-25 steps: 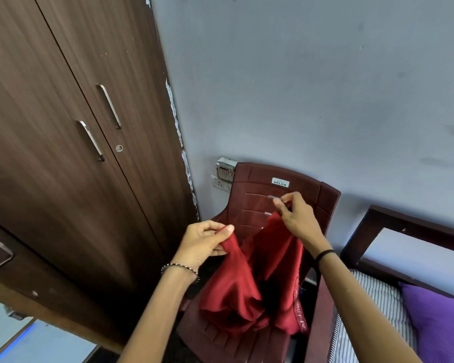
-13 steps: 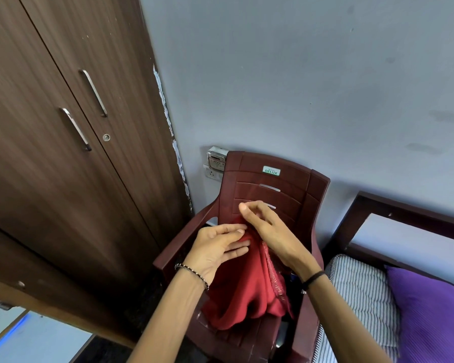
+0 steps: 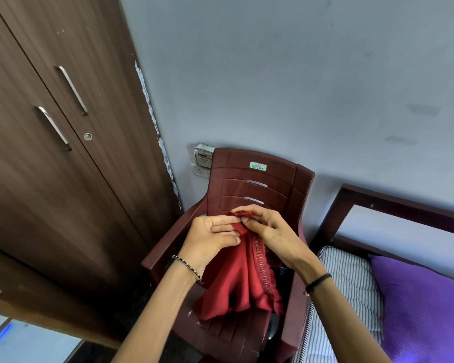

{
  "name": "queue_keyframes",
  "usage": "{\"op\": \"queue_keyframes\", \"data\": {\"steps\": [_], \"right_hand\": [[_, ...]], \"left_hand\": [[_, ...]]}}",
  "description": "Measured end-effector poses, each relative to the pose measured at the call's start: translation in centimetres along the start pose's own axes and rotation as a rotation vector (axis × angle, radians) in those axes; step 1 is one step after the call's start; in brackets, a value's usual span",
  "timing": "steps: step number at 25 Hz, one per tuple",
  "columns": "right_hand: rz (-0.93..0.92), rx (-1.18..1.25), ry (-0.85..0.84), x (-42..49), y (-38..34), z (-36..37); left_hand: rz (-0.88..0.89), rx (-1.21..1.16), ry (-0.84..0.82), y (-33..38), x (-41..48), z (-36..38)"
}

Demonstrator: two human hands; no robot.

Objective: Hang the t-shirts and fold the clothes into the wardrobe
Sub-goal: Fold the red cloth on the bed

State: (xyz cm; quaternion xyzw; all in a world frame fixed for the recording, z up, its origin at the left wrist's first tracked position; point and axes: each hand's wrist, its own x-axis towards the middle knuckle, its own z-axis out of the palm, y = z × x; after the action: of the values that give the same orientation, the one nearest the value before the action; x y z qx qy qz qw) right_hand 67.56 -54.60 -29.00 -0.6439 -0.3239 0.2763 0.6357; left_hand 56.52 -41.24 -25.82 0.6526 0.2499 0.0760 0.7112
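Observation:
A red garment (image 3: 237, 284) with a beaded trim hangs over the seat of a maroon plastic chair (image 3: 262, 179). My left hand (image 3: 210, 239) grips its upper edge with curled fingers. Right beside it, my right hand (image 3: 270, 229) pinches the same edge, the two hands touching at the top of the cloth. The brown wooden wardrobe (image 3: 50, 153) stands at the left with both doors closed; its metal handles (image 3: 63, 108) show.
A bed with a dark wooden headboard (image 3: 393, 205), a striped pillow (image 3: 351, 289) and a purple pillow (image 3: 425, 305) lies at the right, close against the chair. A wall socket and small meter (image 3: 202, 163) sit behind the chair. The grey wall fills the back.
My hands have come together: the right hand dropped from high near the chair back to meet the left, gathering the red garment's top edge. The cloth hangs narrower than before.

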Motion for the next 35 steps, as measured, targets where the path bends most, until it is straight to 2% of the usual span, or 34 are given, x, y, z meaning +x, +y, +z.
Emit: {"op": "queue_keyframes", "data": {"steps": [7, 10, 13, 19, 22, 25, 27, 32, 35], "right_hand": [[-0.030, 0.031, 0.074, -1.0, 0.6, -0.6], [-0.016, 0.113, 0.092, -1.1, 0.6, -0.4], [0.014, 0.213, 0.082, -1.3, 0.6, 0.1], [-0.018, 0.218, 0.053, -1.9, 0.1, 1.5], [-0.024, 0.213, 0.053, -1.8, 0.4, 1.4], [-0.004, 0.175, 0.058, -1.8, 0.2, 1.0], [0.006, 0.118, 0.102, -1.5, 0.1, 1.0], [0.018, -0.101, 0.183, -0.9, -0.8, 0.8], [-0.006, -0.254, 0.220, -0.7, -2.1, 0.5]], "left_hand": [[0.040, -0.109, 0.044, -0.1, 1.0, 1.4], [0.104, 0.053, 0.142, -0.2, 1.2, 1.6], [0.252, 0.275, 0.262, -0.5, 1.4, 1.5], [0.362, 0.419, 0.347, -0.5, 1.4, 1.4], [0.326, 0.397, 0.337, -0.5, 1.5, 1.1], [0.148, 0.189, 0.262, 0.3, 1.7, 0.9], [0.085, 0.148, 0.207, 0.9, 1.9, 1.0], [0.160, 0.242, 0.124, 1.4, 2.9, 0.5], [0.257, 0.330, 0.156, 1.2, 3.3, 0.4]]}}
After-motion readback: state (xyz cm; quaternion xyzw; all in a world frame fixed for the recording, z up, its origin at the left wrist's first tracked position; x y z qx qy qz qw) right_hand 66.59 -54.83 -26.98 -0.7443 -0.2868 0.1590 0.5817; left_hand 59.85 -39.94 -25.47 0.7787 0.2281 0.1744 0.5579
